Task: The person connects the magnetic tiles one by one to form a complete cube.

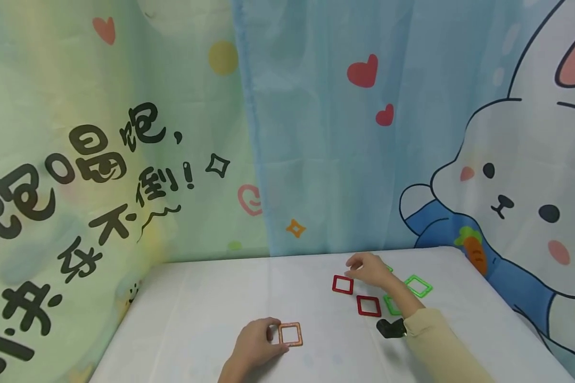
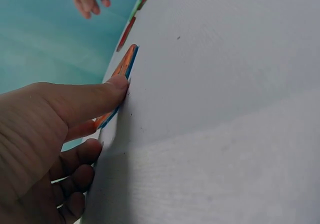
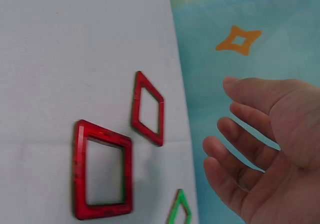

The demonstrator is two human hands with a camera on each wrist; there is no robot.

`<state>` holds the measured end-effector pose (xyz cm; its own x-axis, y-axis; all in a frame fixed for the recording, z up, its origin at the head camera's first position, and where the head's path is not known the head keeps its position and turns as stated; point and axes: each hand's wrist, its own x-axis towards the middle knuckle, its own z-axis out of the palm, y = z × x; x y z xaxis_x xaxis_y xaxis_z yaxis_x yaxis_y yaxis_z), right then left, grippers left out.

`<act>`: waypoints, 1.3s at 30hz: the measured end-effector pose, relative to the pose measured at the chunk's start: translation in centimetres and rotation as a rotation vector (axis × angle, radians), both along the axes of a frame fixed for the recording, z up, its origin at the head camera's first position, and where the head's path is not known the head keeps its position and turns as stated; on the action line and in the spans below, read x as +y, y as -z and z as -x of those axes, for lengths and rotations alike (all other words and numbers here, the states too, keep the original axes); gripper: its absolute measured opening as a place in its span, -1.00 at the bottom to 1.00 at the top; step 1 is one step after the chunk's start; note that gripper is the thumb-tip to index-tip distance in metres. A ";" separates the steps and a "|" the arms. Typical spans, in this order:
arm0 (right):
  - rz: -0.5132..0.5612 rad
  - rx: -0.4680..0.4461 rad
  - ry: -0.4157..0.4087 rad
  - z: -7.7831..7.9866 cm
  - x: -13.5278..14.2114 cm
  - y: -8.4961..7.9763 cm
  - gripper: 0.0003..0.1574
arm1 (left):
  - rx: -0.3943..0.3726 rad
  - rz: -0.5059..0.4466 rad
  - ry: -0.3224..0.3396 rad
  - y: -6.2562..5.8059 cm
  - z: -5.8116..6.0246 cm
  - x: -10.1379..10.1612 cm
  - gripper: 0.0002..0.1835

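Observation:
My left hand (image 1: 257, 343) pinches an orange square magnetic tile (image 1: 300, 334) by its left side, thumb and fingers at its corners, low over the white table. In the left wrist view a blue layer (image 2: 131, 68) shows along the underside of the orange one. My right hand (image 1: 371, 270) is over the far right of the table with relaxed, slightly bent fingers and nothing in them. Nearest to it lies a red square tile (image 1: 334, 283). Another red tile (image 1: 359, 305) lies closer to me.
Several green tiles lie right of the red ones, one green tile (image 1: 424, 282) in full view and others partly behind my right hand and forearm. A black device (image 1: 391, 329) sits at the right sleeve. A printed curtain (image 1: 316, 202) stands along the table's back edge.

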<state>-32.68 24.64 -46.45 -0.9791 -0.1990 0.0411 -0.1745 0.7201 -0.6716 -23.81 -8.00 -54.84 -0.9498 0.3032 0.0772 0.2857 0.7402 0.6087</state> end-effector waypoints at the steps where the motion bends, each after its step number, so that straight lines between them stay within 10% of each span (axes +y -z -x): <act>1: -0.004 -0.005 0.005 0.1 0.0 0.2 -0.62 | -0.001 -0.009 -0.002 0.0 0.0 -0.1 -0.40; 22: 0.014 -0.087 0.123 0.6 1.0 4.8 -0.30 | 0.016 -0.119 0.002 0.5 0.4 -0.5 -0.45; 39: 0.042 -0.038 0.165 0.9 0.9 7.0 -0.33 | 0.003 -0.015 -0.042 0.1 -0.1 -0.1 -0.47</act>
